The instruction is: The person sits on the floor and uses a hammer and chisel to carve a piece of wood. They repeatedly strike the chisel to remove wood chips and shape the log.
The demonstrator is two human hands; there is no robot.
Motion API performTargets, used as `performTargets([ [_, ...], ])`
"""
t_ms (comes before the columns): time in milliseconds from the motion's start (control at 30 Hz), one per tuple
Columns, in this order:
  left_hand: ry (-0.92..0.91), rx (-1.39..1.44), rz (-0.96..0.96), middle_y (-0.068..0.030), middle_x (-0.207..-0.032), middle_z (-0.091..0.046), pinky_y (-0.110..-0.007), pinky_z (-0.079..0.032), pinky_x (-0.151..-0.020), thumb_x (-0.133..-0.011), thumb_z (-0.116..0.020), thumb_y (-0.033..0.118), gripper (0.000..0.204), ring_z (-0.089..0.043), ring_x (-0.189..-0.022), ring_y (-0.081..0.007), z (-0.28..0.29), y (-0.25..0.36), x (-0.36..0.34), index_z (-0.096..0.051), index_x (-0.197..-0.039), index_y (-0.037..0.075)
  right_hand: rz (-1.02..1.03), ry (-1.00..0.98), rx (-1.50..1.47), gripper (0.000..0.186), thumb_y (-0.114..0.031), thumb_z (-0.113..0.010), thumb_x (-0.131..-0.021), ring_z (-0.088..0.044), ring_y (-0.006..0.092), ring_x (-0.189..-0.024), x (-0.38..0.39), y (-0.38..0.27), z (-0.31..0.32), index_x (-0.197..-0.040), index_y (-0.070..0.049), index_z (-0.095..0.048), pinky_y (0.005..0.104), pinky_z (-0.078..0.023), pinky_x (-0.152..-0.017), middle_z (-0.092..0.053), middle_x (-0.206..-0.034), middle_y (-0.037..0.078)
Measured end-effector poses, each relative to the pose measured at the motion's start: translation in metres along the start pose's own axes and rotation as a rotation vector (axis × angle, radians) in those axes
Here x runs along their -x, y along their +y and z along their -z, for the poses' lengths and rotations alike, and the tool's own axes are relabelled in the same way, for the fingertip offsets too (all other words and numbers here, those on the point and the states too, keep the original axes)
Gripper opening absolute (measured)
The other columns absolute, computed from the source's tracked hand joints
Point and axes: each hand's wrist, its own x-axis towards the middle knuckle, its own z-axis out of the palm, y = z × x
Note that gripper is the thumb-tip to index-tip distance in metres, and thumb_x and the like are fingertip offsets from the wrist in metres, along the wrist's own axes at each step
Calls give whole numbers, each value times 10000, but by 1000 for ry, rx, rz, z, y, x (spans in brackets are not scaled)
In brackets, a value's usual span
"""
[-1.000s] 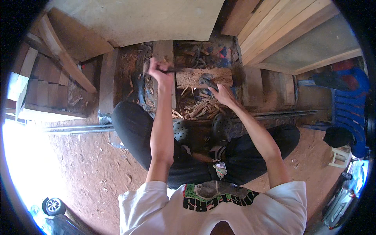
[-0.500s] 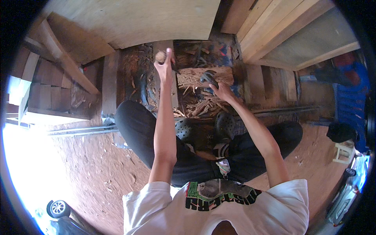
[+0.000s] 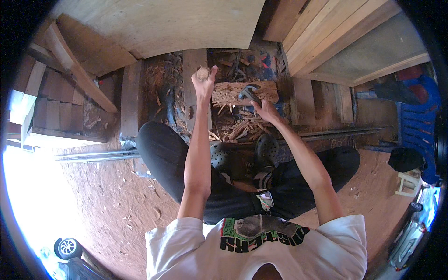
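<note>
My left hand is closed around a tool with a round, pale wooden end; its thumb stands up beside that end, and the rest of the tool is hidden beneath the fist. My right hand grips a dark tool with a curved, shiny head, held over the right part of a rough piece of wood. This wood lies crosswise in front of my feet, its upper face splintered and gouged. Loose wood chips are heaped between the wood and my shoes.
Planks lie left of the wood, and a large pale board stands beyond it. Wooden frames lean at the far right, near a blue plastic chair. Metal rods run crosswise near my legs. Reddish ground lies behind.
My left hand has shifted slightly right and toward me with the wooden-ended tool. The right hand and its dark tool stay nearly in place, the tool's head tilted a little differently.
</note>
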Motion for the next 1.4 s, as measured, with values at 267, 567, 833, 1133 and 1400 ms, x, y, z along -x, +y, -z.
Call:
performTargets([
  [267, -90, 16, 3, 29, -597, -515, -272, -366, -535, -805, -751, 279, 339, -452, -552, -87, 0, -6, 2, -533, -637, 82, 59, 53, -1, 782, -600, -432, -911, -531, 426, -1144, -2, 8, -5, -1175, 130, -520, 465, -437, -975, -497, -1261, 332],
  [567, -77, -24, -60, 35, -591, -506, -275, -364, -523, -793, -753, 250, 325, -451, -548, -84, -4, -12, 0, -519, -641, 84, 118, 135, 15, 707, -644, -410, -912, -589, 266, -729, -11, 20, -15, -1066, 30, -562, 434, -465, -652, -556, -788, 132],
  [833, -111, 1, -72, 43, -603, -504, -269, -363, -522, -778, -773, 266, 336, -451, -554, -79, -6, -12, 2, -515, -651, 91, 144, 239, 18, 659, -620, -408, -925, -565, 239, -604, -14, 26, -24, -1002, 14, -573, 423, -454, -585, -526, -658, 84],
  [1133, -10, -39, -80, 1, -642, -548, -300, -420, -578, -758, -783, 267, 341, -490, -594, -114, -11, -18, 4, -556, -692, 22, 135, 163, -24, 610, -604, -442, -923, -563, 230, -596, -7, 20, -16, -979, -14, -584, 421, -447, -574, -544, -662, 67],
  [1400, -49, -37, -179, 8, -571, -476, -309, -379, -516, -802, -752, 275, 393, -425, -564, -97, -16, -24, 10, -495, -628, 34, 98, 133, -210, 653, -596, -534, -871, -578, 287, -896, -13, 25, -19, -1145, -3, -538, 420, -431, -807, -592, -1002, 152],
])
